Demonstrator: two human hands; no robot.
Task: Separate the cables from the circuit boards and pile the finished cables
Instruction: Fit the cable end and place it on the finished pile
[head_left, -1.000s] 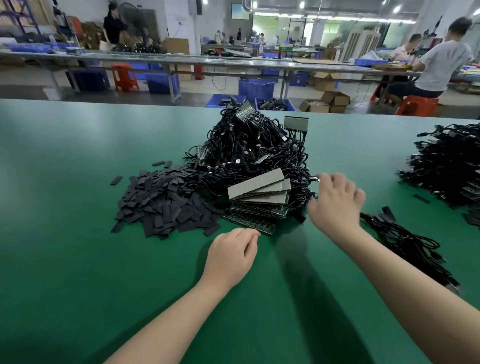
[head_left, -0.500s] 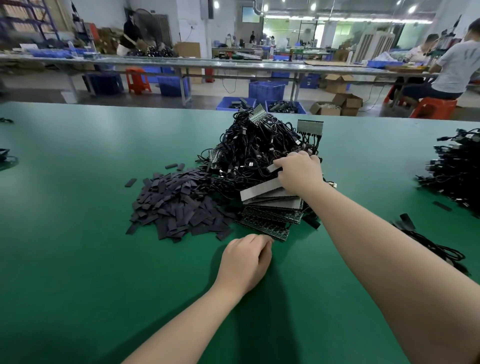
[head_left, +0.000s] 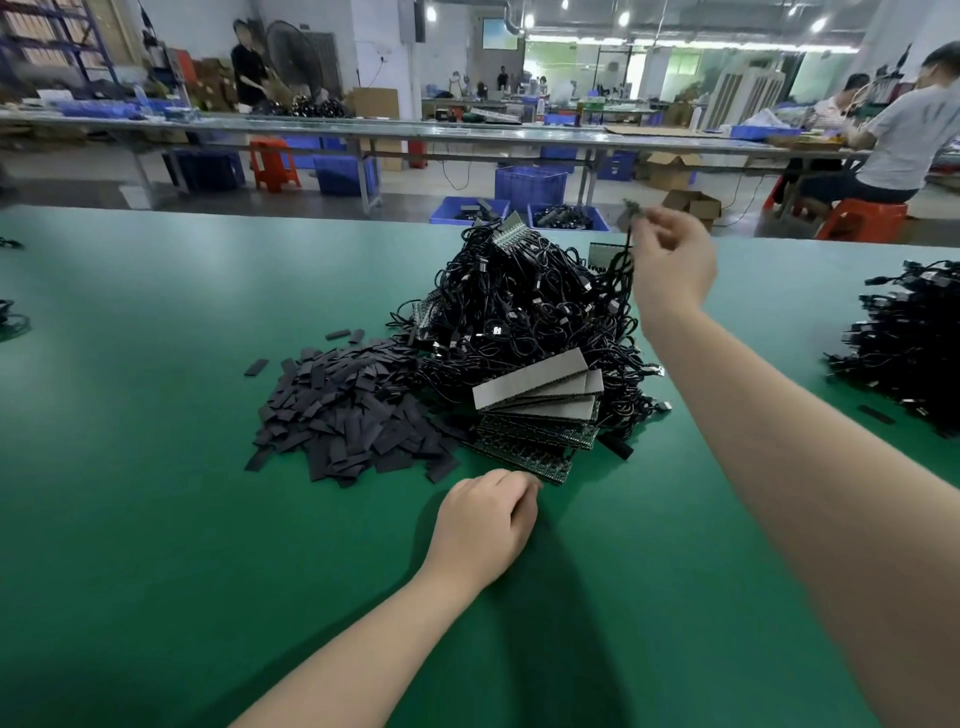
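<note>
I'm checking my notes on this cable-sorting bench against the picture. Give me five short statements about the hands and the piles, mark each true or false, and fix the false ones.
1. The right hand is raised above the tangled cable heap, pinching a cable. True.
2. The left hand holds a circuit board. False: it rests on the green table, just short of the stacked circuit boards, holding nothing.
3. Flat dark strips lie piled left of the heap. True.
4. The stacked boards sit at the heap's far side. False: they sit at its near edge.
5. A second pile of black cables lies at the table's right. True.
</note>
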